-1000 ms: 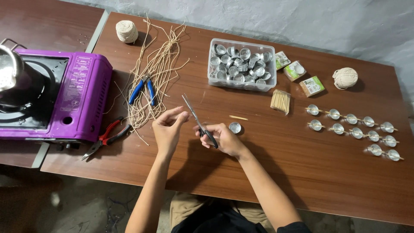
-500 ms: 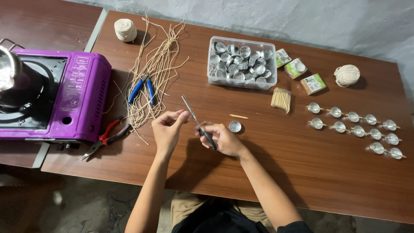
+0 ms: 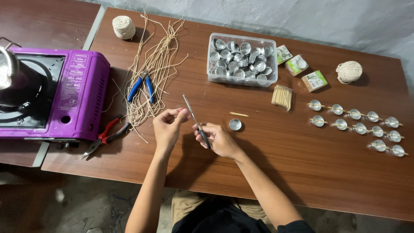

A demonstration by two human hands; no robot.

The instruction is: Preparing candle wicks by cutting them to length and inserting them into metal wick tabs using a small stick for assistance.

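Head view looks down at a brown table [image 3: 276,159]. Near the middle of the picture, the right hand [image 3: 220,140] is closed around the dark handles of a pair of scissors [image 3: 196,121]. The thin metal blades point up and to the left, and they look nearly shut. The left hand [image 3: 167,125] is just beside the blades. Its fingers are curled and the fingertips [image 3: 183,113] pinch together close to the blades. They may hold a tiny bit of string, but it is too small to tell.

The scissors look light, hard and stiff, with sharp blades, so the safe place to hold them is the handles. The loose strings [image 3: 153,73] in the upper left look soft, thin and floppy, and are best pinched between fingertips.

One small shiny cup [image 3: 235,124] sits on the table just right of the hands, with a thin stick [image 3: 238,114] above it. A clear box [image 3: 241,60] full of shiny cups is at the top middle. Blue pliers [image 3: 141,87] lie on the strings, and red pliers [image 3: 105,136] lie by a purple stove [image 3: 82,86] at the left.
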